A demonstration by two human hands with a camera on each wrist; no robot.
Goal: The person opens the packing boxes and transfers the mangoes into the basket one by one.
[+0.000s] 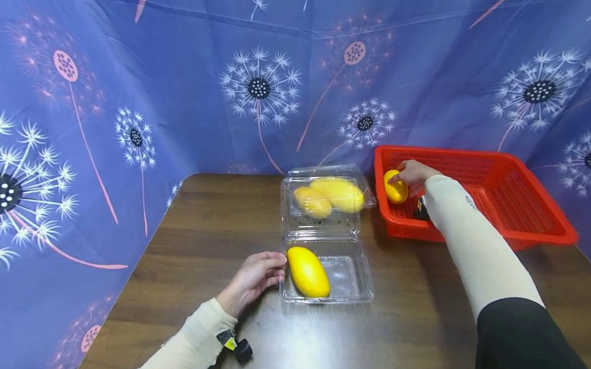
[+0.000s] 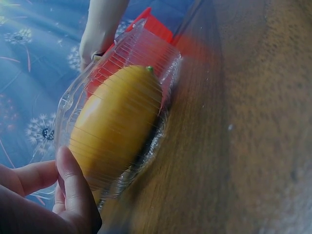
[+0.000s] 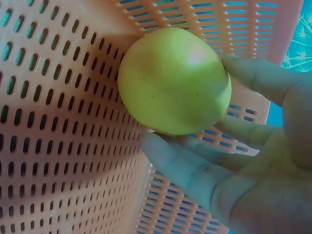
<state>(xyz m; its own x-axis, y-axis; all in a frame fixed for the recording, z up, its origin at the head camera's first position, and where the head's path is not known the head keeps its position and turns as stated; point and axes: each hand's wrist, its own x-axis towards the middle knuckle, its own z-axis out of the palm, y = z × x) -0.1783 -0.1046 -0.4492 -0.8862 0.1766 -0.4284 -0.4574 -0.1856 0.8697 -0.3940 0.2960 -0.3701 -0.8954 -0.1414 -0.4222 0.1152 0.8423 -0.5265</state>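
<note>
A clear plastic clamshell box lies open on the table with one yellow mango along the left of its base. My left hand pinches the box's left rim between thumb and fingers; the left wrist view shows the mango through the ribbed plastic wall. Over at the right, my right hand reaches into a red plastic basket. Its fingers and thumb hold another mango by its sides, close to the basket's slotted wall.
Behind the open box, a second clear box with two mangoes stands by the basket; the raised lid partly overlaps it. A blue dandelion-print cloth hangs behind the wooden table.
</note>
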